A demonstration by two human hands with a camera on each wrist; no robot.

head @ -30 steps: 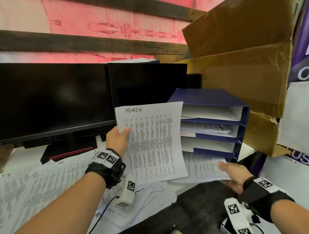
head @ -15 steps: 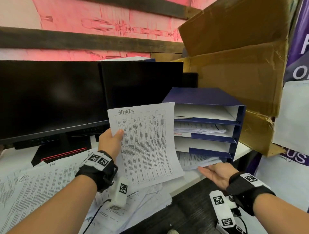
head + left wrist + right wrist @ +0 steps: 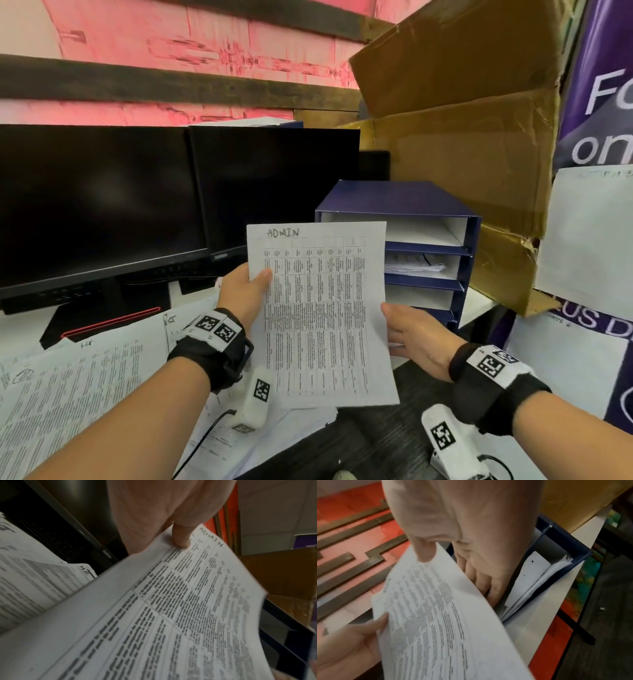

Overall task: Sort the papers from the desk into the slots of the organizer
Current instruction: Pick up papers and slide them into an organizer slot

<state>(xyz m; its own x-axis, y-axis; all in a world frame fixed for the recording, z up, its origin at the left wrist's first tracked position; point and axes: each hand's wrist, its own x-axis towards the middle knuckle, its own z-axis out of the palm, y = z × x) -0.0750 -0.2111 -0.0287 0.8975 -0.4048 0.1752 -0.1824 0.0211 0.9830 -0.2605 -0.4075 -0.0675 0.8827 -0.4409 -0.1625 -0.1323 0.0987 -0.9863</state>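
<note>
A printed sheet marked "ADMIN" (image 3: 322,308) is held upright in front of the blue organizer (image 3: 404,202). My left hand (image 3: 255,286) pinches its left edge, with the thumb (image 3: 181,539) on the printed face. My right hand (image 3: 399,323) pinches the right edge; in the right wrist view its thumb (image 3: 426,553) lies on the front of the sheet (image 3: 436,615) and its fingers (image 3: 479,580) are behind. The organizer's top slot (image 3: 428,231) looks bare, and the second slot holds papers (image 3: 414,267). The sheet hides the slots' left parts. More printed papers (image 3: 75,383) lie on the desk.
Two dark monitors (image 3: 102,205) stand at the back left, close behind the papers. A large cardboard box (image 3: 462,144) leans beside and above the organizer. The white desk edge (image 3: 565,588) runs just right of the organizer, with dark floor (image 3: 376,442) below.
My right hand has left the papers at the bottom slot and come up to take the ADMIN sheet's right edge. The sheet has shifted right, in front of the organizer.
</note>
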